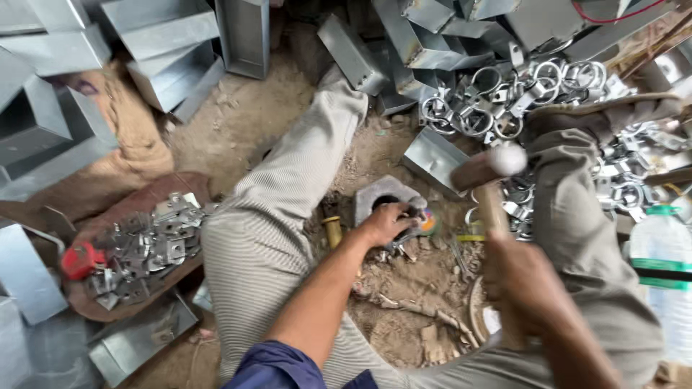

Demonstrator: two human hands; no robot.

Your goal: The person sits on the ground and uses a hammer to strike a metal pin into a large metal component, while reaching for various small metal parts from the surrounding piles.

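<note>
Left hand [384,223] fingers clamped on metal clip [412,232] atop block [375,193]; right hand [522,277] fingers around hammer [490,167].

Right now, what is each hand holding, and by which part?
The right hand grips a hammer low on its wooden handle. The left hand pins a small metal piece on the grey block.

Single head-worn camera, looking steeply down from above seated person's lap. Close range: forearms and knees fill near half. Dirt floor [245,122] in middle; sheet-metal boxes [166,43] along far edge. Frame slightly tilted. No second view.
</note>
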